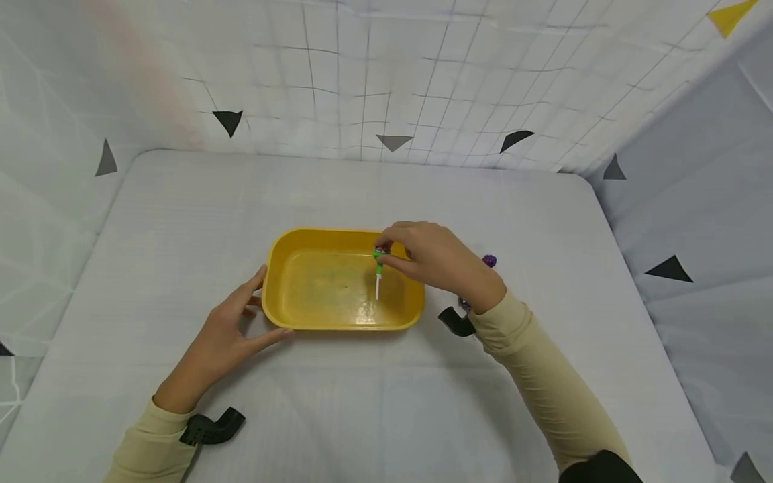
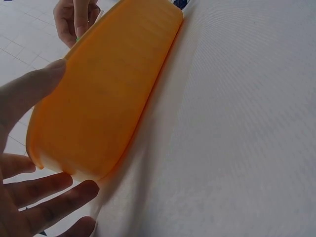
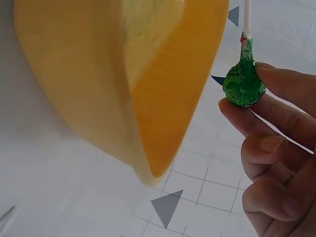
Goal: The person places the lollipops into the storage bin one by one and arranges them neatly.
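A yellow rectangular plastic tray [image 1: 314,325] lies on the white table, its inside facing up. Above its right part, my right hand [image 1: 437,258] pinches a lollipop [image 3: 244,84] in a green wrapper by its head, between thumb and fingers. The white stick points down toward the tray floor in the head view. At the tray's left end is my left hand [image 1: 223,339]. Its thumb [image 2: 37,89] touches the near side by the rim, while the spread, fairly straight fingers rest about the left corner.
A purple wrapped ball [image 1: 489,260] lies right of the tray, beside the right wrist. Another dark purple piece [image 1: 464,305] is partly hidden by that wrist. A white stick tip [image 3: 7,217] shows low in the right wrist view. White cloth walls surround the table.
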The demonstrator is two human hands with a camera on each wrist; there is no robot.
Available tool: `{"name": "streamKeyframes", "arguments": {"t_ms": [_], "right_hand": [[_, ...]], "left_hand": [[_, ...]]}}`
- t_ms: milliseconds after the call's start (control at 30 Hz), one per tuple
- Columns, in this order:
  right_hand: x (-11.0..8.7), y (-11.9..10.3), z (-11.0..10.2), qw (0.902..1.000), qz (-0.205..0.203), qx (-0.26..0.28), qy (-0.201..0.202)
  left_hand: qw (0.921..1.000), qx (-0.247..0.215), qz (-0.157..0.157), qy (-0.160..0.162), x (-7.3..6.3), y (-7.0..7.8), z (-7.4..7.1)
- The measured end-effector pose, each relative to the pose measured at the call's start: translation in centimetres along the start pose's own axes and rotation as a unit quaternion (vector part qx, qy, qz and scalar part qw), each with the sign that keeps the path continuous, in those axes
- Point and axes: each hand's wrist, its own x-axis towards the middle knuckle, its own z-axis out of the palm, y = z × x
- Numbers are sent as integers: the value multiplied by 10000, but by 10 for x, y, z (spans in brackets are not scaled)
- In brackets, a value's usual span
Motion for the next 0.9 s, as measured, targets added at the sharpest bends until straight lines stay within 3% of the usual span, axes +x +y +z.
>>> {"name": "streamKeyframes", "arguments": {"t_ms": [500, 900], "right_hand": [[18, -8, 5, 9998, -112, 19, -162], [32, -15, 9, 9991, -319, 44, -265]], "left_hand": [[9999, 90, -61, -44, 0, -3, -1], [9999, -98, -69, -57, 1, 3, -2]]}}
